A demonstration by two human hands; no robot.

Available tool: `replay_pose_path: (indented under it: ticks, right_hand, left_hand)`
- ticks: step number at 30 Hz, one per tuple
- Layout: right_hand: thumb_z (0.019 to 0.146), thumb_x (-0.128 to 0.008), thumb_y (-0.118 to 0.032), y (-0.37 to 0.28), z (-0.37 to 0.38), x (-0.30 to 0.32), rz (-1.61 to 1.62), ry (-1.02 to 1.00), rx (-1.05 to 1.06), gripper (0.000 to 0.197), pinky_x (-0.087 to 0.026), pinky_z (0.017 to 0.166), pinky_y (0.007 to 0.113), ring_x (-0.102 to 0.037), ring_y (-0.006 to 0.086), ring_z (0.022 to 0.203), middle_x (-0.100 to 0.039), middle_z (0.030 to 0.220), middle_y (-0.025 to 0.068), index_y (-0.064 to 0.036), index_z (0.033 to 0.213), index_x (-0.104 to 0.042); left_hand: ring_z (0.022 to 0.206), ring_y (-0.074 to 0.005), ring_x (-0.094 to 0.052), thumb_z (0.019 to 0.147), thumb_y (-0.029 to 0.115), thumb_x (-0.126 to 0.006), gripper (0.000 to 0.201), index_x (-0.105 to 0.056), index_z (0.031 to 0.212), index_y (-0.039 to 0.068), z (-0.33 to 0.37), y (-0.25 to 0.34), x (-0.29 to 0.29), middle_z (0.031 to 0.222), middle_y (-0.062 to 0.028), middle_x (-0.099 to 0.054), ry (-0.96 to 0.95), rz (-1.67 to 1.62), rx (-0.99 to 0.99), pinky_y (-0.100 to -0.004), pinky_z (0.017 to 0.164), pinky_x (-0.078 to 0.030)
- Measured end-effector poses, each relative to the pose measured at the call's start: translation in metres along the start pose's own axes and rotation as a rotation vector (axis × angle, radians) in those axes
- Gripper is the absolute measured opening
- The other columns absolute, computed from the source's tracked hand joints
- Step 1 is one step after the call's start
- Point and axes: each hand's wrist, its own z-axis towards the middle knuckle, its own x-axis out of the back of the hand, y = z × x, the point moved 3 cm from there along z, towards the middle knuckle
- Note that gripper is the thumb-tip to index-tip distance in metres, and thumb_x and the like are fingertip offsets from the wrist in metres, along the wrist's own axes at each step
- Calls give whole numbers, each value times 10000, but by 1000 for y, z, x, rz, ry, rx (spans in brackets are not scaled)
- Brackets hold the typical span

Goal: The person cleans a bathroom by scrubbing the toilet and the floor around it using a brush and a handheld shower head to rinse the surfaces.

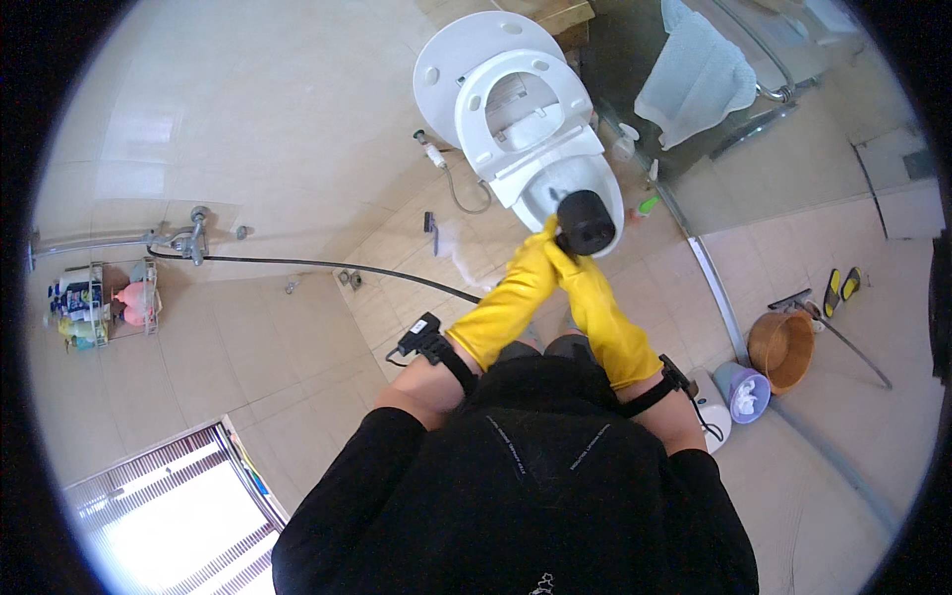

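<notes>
Both my hands wear long yellow rubber gloves and meet over the front of the white toilet bowl (535, 194). Between them and the bowl is a black cylinder (587, 222) with a rounded, dark end; its exact kind I cannot make out. My left hand (535, 260) closes against its left side. My right hand (569, 266) grips its near edge, pressed next to the left. The cylinder hides part of the bowl's opening. Toilet seat (470, 111) and lid (434, 79) are both raised.
A black hose (327, 262) runs from the wall tap (198, 238) toward my left forearm. A small brush (430, 224) lies on the tiles left of the toilet. Right of it are a spray bottle (625, 145) and a glass partition's rail (716, 296). A bin (730, 375) and basket (764, 347) stand farther right.
</notes>
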Motion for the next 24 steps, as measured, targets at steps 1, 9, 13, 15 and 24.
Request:
replay_pose_path:
  ticks: [1, 9, 13, 15, 24]
  right_hand:
    - [857, -657, -482, 17, 6, 12, -26, 154, -116, 707, -416, 944, 299, -522, 213, 1191, -562, 1284, 160, -11, 1350, -472]
    - [899, -655, -236, 18, 18, 2, 382, 391, 143, 311, -464, 790, 270, -610, 146, 932, -662, 1063, 64, -57, 1153, -649]
    - [942, -584, -176, 0, 11, 24, 522, 367, 108, 245, -492, 836, 292, -628, 171, 943, -664, 1055, 105, -26, 1129, -635]
    - [934, -606, -224, -10, 13, 31, 681, 354, 156, 287, -520, 804, 304, -637, 195, 891, -656, 1016, 102, 19, 1084, -631]
    - [921, -632, -280, -53, -40, 96, 766, 523, 244, 305, -527, 693, 339, -610, 217, 748, -636, 845, 94, 6, 1027, -623]
  left_hand:
    - [1034, -394, -625, 728, 215, -693, 780, -374, 1437, 158, -10, 31, 5, 1104, -239, -641, -109, 115, -7, -461, 854, -500]
    - [1150, -407, -545, 784, 221, -699, 773, -336, 1442, 38, -31, 8, 20, 1250, -275, -549, -196, -414, -343, -425, 926, -468]
    - [1204, -350, -514, 858, 304, -680, 716, -353, 1428, 19, -58, -28, 75, 1283, -230, -536, -38, -76, -288, -401, 1010, -410]
    - [1259, -390, -455, 818, 390, -693, 773, -362, 1433, 58, -71, -67, 99, 1331, -231, -505, 32, 56, -315, -456, 1060, -336]
    - [1402, -405, -232, 741, 409, -746, 884, -302, 1478, 206, -97, -180, 146, 1516, -158, -306, -54, 662, -12, -553, 1131, -142]
